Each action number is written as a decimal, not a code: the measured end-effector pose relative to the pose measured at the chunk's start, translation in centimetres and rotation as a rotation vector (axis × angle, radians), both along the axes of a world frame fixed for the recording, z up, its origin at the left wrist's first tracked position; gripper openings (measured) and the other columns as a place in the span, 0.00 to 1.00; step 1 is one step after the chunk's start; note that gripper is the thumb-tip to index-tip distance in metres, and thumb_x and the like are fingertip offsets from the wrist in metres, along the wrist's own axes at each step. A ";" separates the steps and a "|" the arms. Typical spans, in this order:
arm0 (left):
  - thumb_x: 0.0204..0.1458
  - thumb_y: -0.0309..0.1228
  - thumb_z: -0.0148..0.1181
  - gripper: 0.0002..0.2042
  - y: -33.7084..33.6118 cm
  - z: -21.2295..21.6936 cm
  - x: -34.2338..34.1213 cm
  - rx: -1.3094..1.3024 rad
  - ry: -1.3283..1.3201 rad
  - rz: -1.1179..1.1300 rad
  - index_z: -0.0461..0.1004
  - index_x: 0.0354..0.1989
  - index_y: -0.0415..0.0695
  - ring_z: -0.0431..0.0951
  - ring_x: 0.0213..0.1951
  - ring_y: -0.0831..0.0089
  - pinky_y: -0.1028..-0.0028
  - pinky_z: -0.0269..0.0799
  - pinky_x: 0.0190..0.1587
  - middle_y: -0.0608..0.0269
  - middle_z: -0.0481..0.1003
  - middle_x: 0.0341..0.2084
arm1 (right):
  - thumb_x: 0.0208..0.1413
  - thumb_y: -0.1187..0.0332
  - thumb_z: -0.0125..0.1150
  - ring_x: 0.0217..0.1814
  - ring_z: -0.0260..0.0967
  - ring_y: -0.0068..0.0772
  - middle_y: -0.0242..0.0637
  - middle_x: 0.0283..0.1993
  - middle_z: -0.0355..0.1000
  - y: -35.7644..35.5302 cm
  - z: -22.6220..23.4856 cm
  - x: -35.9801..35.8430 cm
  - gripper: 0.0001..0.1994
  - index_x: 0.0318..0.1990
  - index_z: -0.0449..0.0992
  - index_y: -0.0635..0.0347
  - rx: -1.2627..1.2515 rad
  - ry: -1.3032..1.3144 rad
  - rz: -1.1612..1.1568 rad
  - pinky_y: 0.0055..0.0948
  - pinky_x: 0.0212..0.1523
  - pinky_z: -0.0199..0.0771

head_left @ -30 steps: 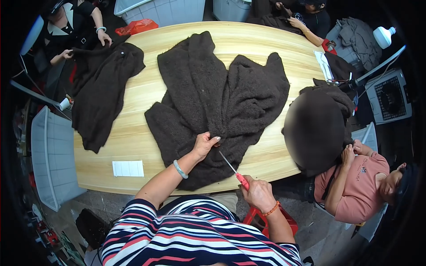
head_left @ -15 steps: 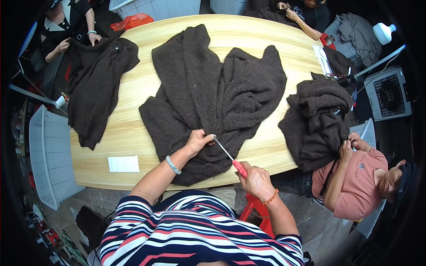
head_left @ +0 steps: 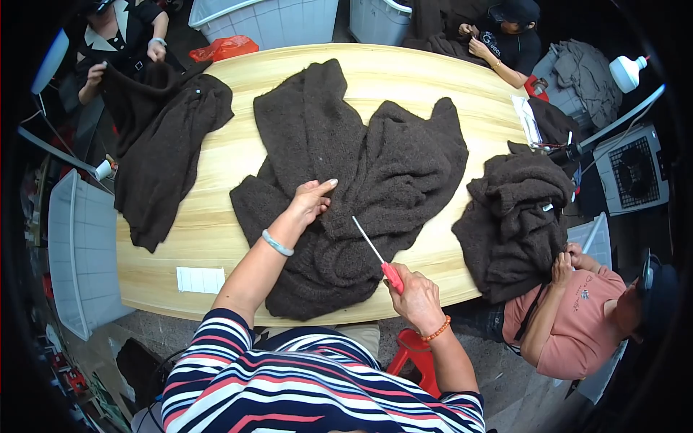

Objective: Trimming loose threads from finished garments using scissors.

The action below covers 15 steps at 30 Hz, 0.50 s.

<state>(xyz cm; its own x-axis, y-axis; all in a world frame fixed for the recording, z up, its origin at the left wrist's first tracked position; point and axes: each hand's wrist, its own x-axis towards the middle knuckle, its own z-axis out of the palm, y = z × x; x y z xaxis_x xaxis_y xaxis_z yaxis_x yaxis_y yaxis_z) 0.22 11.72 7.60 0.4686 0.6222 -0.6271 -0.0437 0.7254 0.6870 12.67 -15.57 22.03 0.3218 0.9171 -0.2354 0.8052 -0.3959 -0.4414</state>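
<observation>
A dark brown knitted garment (head_left: 310, 137) lies spread and folded on the table in front of me. My left hand (head_left: 312, 202), with a pale bangle at the wrist, hovers at its near middle. Its thumb side is stretched out, the other fingers are loosely bent, and nothing shows in it. My right hand (head_left: 419, 297), wearing an orange bead bracelet, grips a red-handled tool (head_left: 392, 277) with a long thin metal shaft. The shaft slants up and left over the garment's lower part, its tip a little right of my left hand.
The wooden table (head_left: 231, 238) bears a white paper (head_left: 201, 279), another dark garment (head_left: 173, 144) at left, held by a person, and a dark heap (head_left: 516, 224) at right beside a person in pink. Bins (head_left: 76, 252) stand around; a red stool (head_left: 415, 361) is below the edge.
My left hand has left the gathered fabric near the shaft's tip and moved up and left. The fabric there has loosened. The person at left has raised part of their garment.
</observation>
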 end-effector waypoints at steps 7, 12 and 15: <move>0.53 0.24 0.62 0.06 -2.4 -1.4 1.3 0.175 -0.032 0.098 0.72 0.25 0.44 0.68 0.18 0.84 0.82 0.63 0.21 0.71 0.71 0.19 | 0.55 0.65 0.58 0.26 0.75 0.54 0.51 0.21 0.73 3.8 0.1 0.7 0.09 0.40 0.72 0.58 -0.039 -0.082 0.098 0.46 0.29 0.74; 0.52 0.22 0.63 0.06 -1.1 -2.4 -1.0 0.220 -0.070 0.187 0.73 0.25 0.41 0.71 0.24 0.84 0.79 0.68 0.26 0.69 0.74 0.22 | 0.54 0.64 0.59 0.26 0.75 0.51 0.50 0.21 0.73 4.6 -0.2 1.7 0.10 0.39 0.72 0.58 -0.086 -0.057 0.204 0.45 0.29 0.75; 0.51 0.27 0.66 0.08 0.6 -2.0 -1.0 0.176 -0.001 0.081 0.72 0.25 0.43 0.71 0.19 0.83 0.82 0.64 0.20 0.72 0.71 0.19 | 0.53 0.65 0.60 0.27 0.75 0.50 0.48 0.22 0.73 5.3 -0.5 2.2 0.10 0.40 0.72 0.57 -0.030 -0.066 0.196 0.45 0.29 0.75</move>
